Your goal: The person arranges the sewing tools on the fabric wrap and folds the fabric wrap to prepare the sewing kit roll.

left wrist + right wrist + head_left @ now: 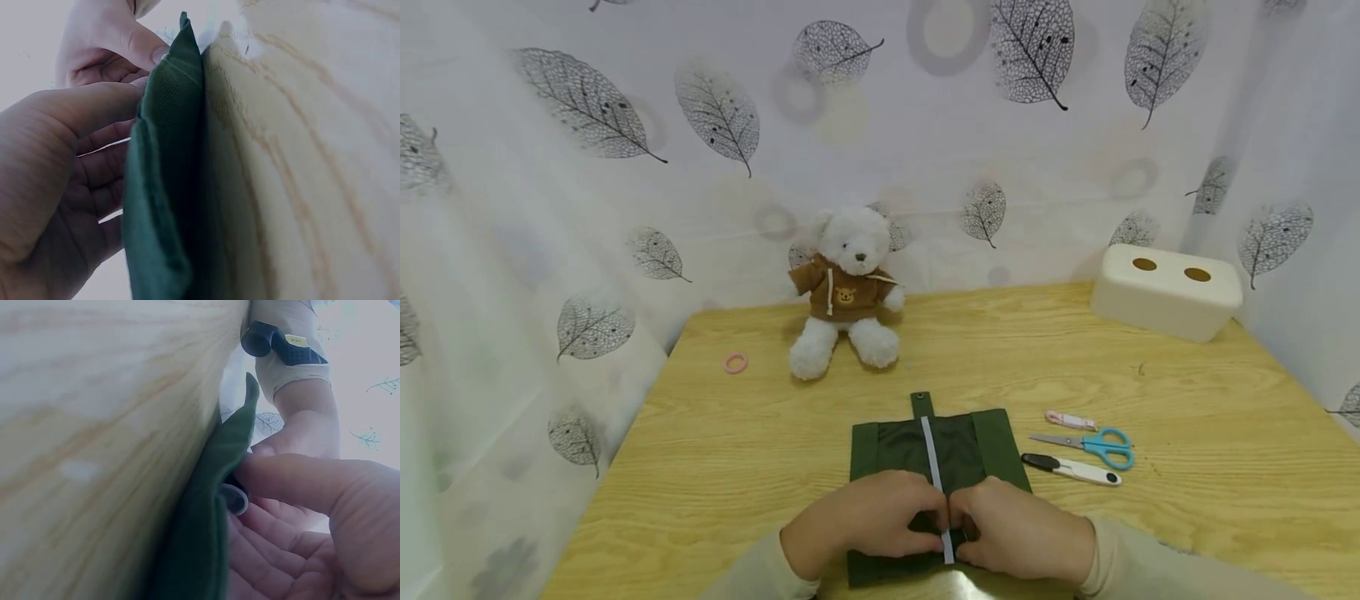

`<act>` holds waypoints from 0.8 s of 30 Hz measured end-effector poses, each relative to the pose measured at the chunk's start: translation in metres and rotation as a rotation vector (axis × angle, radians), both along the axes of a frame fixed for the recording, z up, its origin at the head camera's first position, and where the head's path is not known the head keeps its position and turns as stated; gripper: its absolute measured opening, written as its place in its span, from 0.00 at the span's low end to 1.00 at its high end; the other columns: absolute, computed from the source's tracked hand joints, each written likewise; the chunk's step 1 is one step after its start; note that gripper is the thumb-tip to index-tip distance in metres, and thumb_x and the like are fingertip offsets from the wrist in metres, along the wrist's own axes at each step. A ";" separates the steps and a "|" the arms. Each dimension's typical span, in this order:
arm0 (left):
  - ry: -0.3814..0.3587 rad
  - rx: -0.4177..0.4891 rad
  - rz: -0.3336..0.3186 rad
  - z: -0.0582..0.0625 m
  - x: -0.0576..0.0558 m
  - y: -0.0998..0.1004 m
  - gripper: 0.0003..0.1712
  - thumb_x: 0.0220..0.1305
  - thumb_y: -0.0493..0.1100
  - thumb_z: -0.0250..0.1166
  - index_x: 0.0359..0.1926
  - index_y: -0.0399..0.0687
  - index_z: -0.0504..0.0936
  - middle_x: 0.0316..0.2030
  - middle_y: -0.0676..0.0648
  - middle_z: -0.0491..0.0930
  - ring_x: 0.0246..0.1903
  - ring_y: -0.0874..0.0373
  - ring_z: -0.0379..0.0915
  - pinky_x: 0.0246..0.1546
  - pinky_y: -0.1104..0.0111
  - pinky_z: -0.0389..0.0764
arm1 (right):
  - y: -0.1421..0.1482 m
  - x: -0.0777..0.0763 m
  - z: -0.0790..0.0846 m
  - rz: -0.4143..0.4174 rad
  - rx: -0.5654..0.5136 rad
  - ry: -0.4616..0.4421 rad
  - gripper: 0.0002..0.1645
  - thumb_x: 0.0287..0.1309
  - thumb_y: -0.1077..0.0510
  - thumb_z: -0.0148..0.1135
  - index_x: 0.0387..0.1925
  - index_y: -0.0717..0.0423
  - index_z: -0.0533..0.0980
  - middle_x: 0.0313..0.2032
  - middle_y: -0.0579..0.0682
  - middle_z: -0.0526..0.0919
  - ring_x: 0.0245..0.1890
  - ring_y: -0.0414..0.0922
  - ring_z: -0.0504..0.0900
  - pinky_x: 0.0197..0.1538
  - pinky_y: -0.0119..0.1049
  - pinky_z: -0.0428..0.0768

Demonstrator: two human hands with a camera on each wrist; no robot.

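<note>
A dark green fabric cover lies spread on the table, with a side flap at each edge and a snap tab at its far end. Down its middle runs a narrow pale strip. My left hand and right hand meet over the near half, fingers curled, pinching at the strip from either side. Both wrist views show the thumbs close to the cover's near edge. A small silvery rounded thing shows by the right fingers. The exact fingertip contact is partly hidden.
To the right lie a pink-and-white clip-like item, blue-handled scissors and a white-and-black cutter. A white teddy bear sits behind. A pink ring is at left, a cream box at back right.
</note>
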State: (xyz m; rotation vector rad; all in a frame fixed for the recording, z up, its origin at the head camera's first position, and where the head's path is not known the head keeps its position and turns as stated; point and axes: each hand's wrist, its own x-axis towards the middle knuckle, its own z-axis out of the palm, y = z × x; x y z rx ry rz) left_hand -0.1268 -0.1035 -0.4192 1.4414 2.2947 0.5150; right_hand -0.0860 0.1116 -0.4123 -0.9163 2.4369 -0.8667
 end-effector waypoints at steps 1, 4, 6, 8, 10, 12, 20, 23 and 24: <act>0.001 0.000 -0.001 0.000 0.000 0.000 0.05 0.67 0.49 0.69 0.40 0.57 0.85 0.35 0.65 0.79 0.36 0.77 0.71 0.40 0.86 0.70 | 0.000 0.000 0.000 0.001 -0.001 0.001 0.10 0.55 0.59 0.75 0.33 0.44 0.80 0.22 0.29 0.75 0.21 0.27 0.73 0.25 0.25 0.74; 0.000 -0.001 -0.005 -0.001 0.000 -0.001 0.05 0.66 0.50 0.70 0.40 0.57 0.85 0.36 0.65 0.79 0.37 0.77 0.71 0.40 0.86 0.70 | -0.001 0.000 0.000 0.005 -0.008 0.007 0.10 0.55 0.59 0.74 0.33 0.44 0.79 0.23 0.29 0.75 0.22 0.27 0.73 0.25 0.25 0.74; -0.003 -0.001 -0.009 -0.001 -0.001 -0.001 0.05 0.66 0.50 0.70 0.40 0.58 0.85 0.35 0.65 0.79 0.36 0.77 0.71 0.40 0.86 0.70 | -0.001 0.000 0.000 0.004 -0.006 0.014 0.10 0.55 0.59 0.75 0.32 0.43 0.79 0.23 0.29 0.75 0.22 0.26 0.73 0.25 0.25 0.74; -0.004 -0.001 -0.010 -0.002 -0.001 -0.001 0.06 0.65 0.51 0.70 0.40 0.58 0.85 0.36 0.65 0.79 0.37 0.76 0.71 0.41 0.86 0.70 | -0.002 0.000 0.001 0.004 -0.005 0.025 0.09 0.55 0.58 0.75 0.31 0.43 0.80 0.22 0.29 0.75 0.21 0.26 0.73 0.24 0.25 0.74; -0.004 -0.005 -0.007 -0.002 -0.001 -0.001 0.07 0.65 0.52 0.70 0.40 0.57 0.86 0.36 0.65 0.79 0.37 0.76 0.71 0.41 0.85 0.70 | -0.002 0.001 0.001 0.002 -0.004 0.039 0.09 0.54 0.58 0.75 0.31 0.43 0.80 0.22 0.29 0.75 0.21 0.26 0.73 0.24 0.25 0.74; -0.003 -0.009 0.000 -0.002 0.000 -0.001 0.08 0.65 0.53 0.70 0.41 0.57 0.86 0.37 0.64 0.79 0.38 0.76 0.72 0.41 0.85 0.70 | -0.002 0.001 0.001 -0.001 -0.005 0.035 0.09 0.54 0.58 0.75 0.30 0.43 0.81 0.21 0.28 0.75 0.21 0.26 0.73 0.24 0.25 0.74; -0.002 -0.011 0.008 -0.001 0.000 0.001 0.09 0.65 0.54 0.70 0.41 0.58 0.86 0.38 0.65 0.79 0.39 0.76 0.72 0.42 0.86 0.70 | 0.000 0.002 0.000 0.014 -0.029 -0.009 0.09 0.56 0.60 0.73 0.32 0.43 0.81 0.23 0.28 0.76 0.22 0.26 0.73 0.25 0.25 0.75; 0.009 -0.011 0.009 -0.001 0.001 0.001 0.09 0.65 0.54 0.70 0.40 0.58 0.86 0.37 0.66 0.79 0.38 0.76 0.71 0.41 0.86 0.70 | 0.000 0.002 -0.002 0.030 -0.040 -0.005 0.09 0.57 0.60 0.73 0.33 0.43 0.80 0.24 0.28 0.77 0.23 0.26 0.74 0.25 0.25 0.75; 0.012 -0.011 0.008 -0.001 0.002 0.001 0.09 0.65 0.54 0.70 0.40 0.58 0.86 0.37 0.66 0.79 0.38 0.76 0.71 0.41 0.86 0.69 | 0.000 0.002 -0.002 0.038 -0.046 0.001 0.08 0.57 0.60 0.73 0.33 0.43 0.81 0.24 0.28 0.77 0.23 0.26 0.74 0.26 0.25 0.75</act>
